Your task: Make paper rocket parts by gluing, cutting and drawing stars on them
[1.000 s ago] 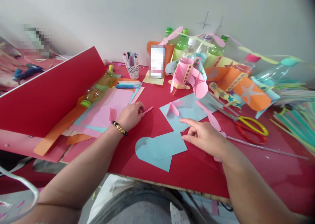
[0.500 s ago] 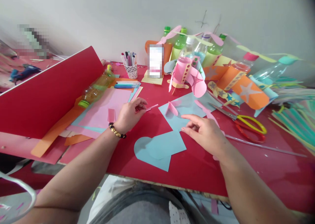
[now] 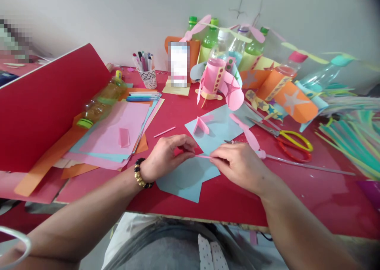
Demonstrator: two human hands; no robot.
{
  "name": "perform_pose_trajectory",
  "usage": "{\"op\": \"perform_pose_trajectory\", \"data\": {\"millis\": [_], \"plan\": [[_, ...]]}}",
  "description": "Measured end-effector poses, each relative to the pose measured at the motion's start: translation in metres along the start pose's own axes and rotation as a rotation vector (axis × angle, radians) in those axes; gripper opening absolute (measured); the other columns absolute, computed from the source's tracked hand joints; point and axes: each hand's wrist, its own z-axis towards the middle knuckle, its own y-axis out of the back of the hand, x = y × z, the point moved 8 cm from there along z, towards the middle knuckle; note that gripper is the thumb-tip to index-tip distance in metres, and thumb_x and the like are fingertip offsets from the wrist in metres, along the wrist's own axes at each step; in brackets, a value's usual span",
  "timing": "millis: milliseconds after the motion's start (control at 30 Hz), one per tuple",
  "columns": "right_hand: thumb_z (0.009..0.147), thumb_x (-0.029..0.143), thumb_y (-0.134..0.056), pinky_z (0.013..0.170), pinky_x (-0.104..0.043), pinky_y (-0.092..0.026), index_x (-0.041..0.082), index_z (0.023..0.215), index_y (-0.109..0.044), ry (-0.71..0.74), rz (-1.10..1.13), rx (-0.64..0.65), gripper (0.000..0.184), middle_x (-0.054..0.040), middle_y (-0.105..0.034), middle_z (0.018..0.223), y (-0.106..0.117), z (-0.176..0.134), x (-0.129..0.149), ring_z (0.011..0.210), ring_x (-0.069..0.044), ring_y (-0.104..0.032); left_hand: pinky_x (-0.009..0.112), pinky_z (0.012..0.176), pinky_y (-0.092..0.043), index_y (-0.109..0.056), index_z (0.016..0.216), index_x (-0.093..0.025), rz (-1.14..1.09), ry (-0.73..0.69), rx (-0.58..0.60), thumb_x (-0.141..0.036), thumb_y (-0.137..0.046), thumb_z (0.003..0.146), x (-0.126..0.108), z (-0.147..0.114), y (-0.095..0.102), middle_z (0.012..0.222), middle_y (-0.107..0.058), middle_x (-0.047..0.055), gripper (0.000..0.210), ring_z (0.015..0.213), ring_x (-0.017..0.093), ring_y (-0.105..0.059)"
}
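Observation:
Between my hands a thin pink paper strip (image 3: 203, 156) is stretched level above the blue paper pieces (image 3: 184, 181). My left hand (image 3: 172, 155), with a beaded bracelet at its wrist, pinches the strip's left end. My right hand (image 3: 237, 163) has its fingertips closed on the other end. A small dark pointed tip shows just above the right hand; what it belongs to is hidden. Another thin pink strip (image 3: 164, 132) lies on the table beyond my left hand. A folded pink paper piece (image 3: 202, 125) rests on a blue sheet (image 3: 216, 117).
Scissors (image 3: 293, 141) and a clear straw (image 3: 308, 166) lie at right, near a pink paper propeller (image 3: 246, 131). Decorated bottles (image 3: 215, 76) stand along the wall. At left are stacked coloured papers (image 3: 115, 119), a bottle (image 3: 102, 101) and a red board (image 3: 53, 107). A pen cup (image 3: 147, 78) stands behind.
My hands have come together over the blue pieces and now hold a pink strip between them. The strip that was by my left hand now lies on the table. The view has shifted slightly.

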Motion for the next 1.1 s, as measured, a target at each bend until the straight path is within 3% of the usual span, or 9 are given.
{"op": "perform_pose_trajectory", "data": {"millis": [67,133,267,333,467,633,833,967,1100], "plan": [[0.090,0.021,-0.052,0.067,-0.029,-0.040,0.021,0.080,-0.072,-0.081,-0.074,0.026,0.022,-0.0036,-0.070,0.074,0.000,-0.001,-0.006,0.072,-0.017,-0.062,0.025,0.074,-0.052,-0.064,0.087,-0.018,0.083,-0.003,-0.090,-0.023,-0.063,0.087,0.001,-0.001,0.007,0.084,-0.069,0.002,0.005,0.077,0.013,-0.063],[0.088,0.023,-0.054,0.064,-0.029,-0.038,0.021,0.075,-0.071,-0.152,-0.130,0.040,0.021,-0.0038,-0.069,0.070,0.001,-0.002,-0.011,0.069,-0.018,-0.061,0.025,0.074,-0.051,-0.066,0.084,-0.018,0.130,-0.044,-0.079,-0.025,-0.062,0.089,-0.003,-0.001,0.005,0.082,-0.069,0.002,0.010,0.077,0.013,-0.063],[0.086,0.027,-0.057,0.056,-0.027,-0.032,0.020,0.066,-0.065,-0.245,-0.156,-0.017,0.023,-0.0015,-0.064,0.061,0.010,-0.004,-0.021,0.058,-0.015,-0.055,0.027,0.079,-0.051,-0.070,0.090,-0.019,0.118,-0.231,0.300,-0.027,-0.056,0.093,-0.023,-0.011,-0.029,0.090,-0.071,0.005,0.017,0.086,0.015,-0.063],[0.087,0.028,-0.056,0.054,-0.027,-0.030,0.019,0.065,-0.063,-0.263,-0.135,-0.085,0.024,-0.0002,-0.062,0.058,0.018,-0.003,-0.025,0.053,-0.013,-0.050,0.029,0.086,-0.051,-0.071,0.096,-0.019,0.132,-0.282,0.387,-0.026,-0.051,0.095,-0.026,-0.015,-0.040,0.100,-0.071,0.006,0.021,0.096,0.017,-0.062],[0.089,0.029,-0.054,0.054,-0.026,-0.030,0.019,0.072,-0.064,-0.302,-0.044,-0.247,0.021,0.0002,-0.063,0.059,0.033,-0.004,-0.036,0.050,-0.011,-0.048,0.035,0.105,-0.044,-0.061,0.124,-0.021,0.333,-0.174,0.301,-0.026,-0.042,0.099,-0.003,-0.009,-0.041,0.129,-0.062,0.006,0.032,0.124,0.019,-0.053],[0.090,0.033,-0.052,0.054,-0.025,-0.034,0.019,0.079,-0.064,-0.314,0.064,-0.374,0.022,-0.0026,-0.067,0.065,0.042,-0.006,-0.049,0.052,-0.012,-0.052,0.045,0.117,-0.027,-0.037,0.147,-0.018,0.635,-0.083,0.360,-0.039,-0.037,0.100,0.020,-0.001,-0.050,0.152,-0.038,0.009,0.051,0.143,0.024,-0.030],[0.090,0.032,-0.051,0.055,-0.025,-0.036,0.019,0.077,-0.062,-0.299,0.080,-0.418,0.022,-0.0016,-0.064,0.061,0.047,-0.007,-0.051,0.050,-0.012,-0.051,0.054,0.115,-0.023,-0.045,0.142,-0.022,0.807,0.002,0.344,-0.042,-0.038,0.099,0.035,0.020,-0.037,0.151,-0.041,0.010,0.048,0.141,0.031,-0.031],[0.090,0.030,-0.050,0.054,-0.025,-0.034,0.019,0.073,-0.061,-0.289,0.033,-0.411,0.023,-0.0004,-0.061,0.058,0.046,-0.007,-0.047,0.048,-0.011,-0.048,0.050,0.114,-0.027,-0.048,0.138,-0.019,0.866,-0.010,0.287,-0.037,-0.037,0.099,0.047,0.039,-0.020,0.148,-0.043,0.011,0.044,0.141,0.030,-0.031],[0.087,0.023,-0.052,0.056,-0.026,-0.034,0.018,0.069,-0.062,-0.338,-0.042,-0.312,0.021,-0.0014,-0.063,0.058,0.039,-0.006,-0.043,0.052,-0.012,-0.051,0.040,0.099,-0.041,-0.064,0.113,-0.013,0.887,-0.043,0.181,-0.028,-0.042,0.097,0.025,0.042,-0.005,0.125,-0.061,0.014,0.031,0.118,0.027,-0.053]]}}
